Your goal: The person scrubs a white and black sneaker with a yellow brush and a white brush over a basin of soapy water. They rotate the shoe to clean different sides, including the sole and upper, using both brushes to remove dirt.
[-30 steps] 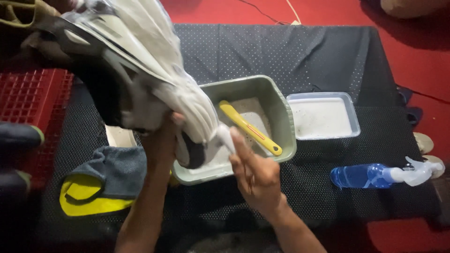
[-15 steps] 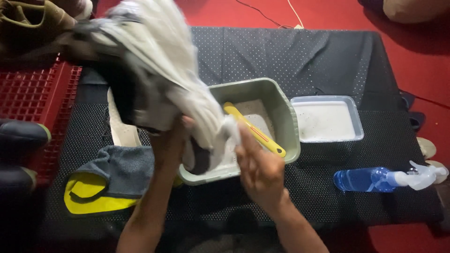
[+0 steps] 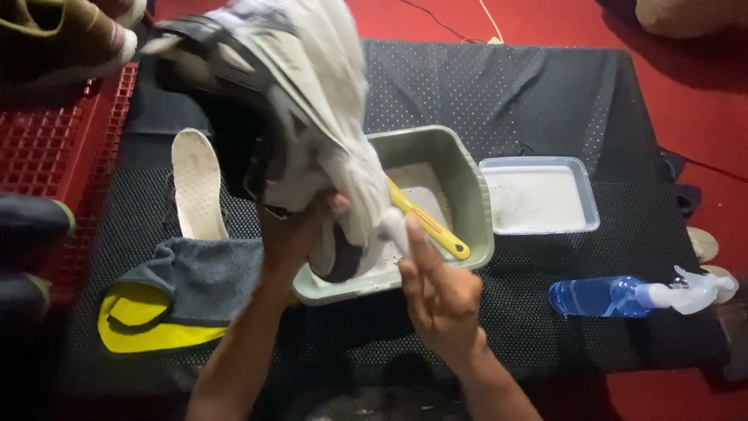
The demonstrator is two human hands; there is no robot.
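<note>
My left hand [image 3: 300, 234] grips a grey, black and white sneaker [image 3: 265, 101] from below, tilted with its sole up over a green basin [image 3: 475, 195]. My right hand [image 3: 440, 296] pinches a small white tool [image 3: 393, 226] whose tip touches the shoe's lower end above the basin. A yellow-handled brush [image 3: 428, 222] lies slanted inside the basin, in foamy water.
A white insole [image 3: 196, 183] and a grey-and-yellow cloth [image 3: 179, 296] lie left of the basin on the black dotted mat [image 3: 499, 86]. A shallow tray of milky liquid [image 3: 538, 199] and a blue spray bottle [image 3: 615, 296] are on the right. A red crate [image 3: 47, 148] and other shoes [image 3: 31, 222] are at the left edge.
The sneaker has shifted to the right and turned a little, uncovering the white insole. My right hand stays at the shoe's lower end with small movements.
</note>
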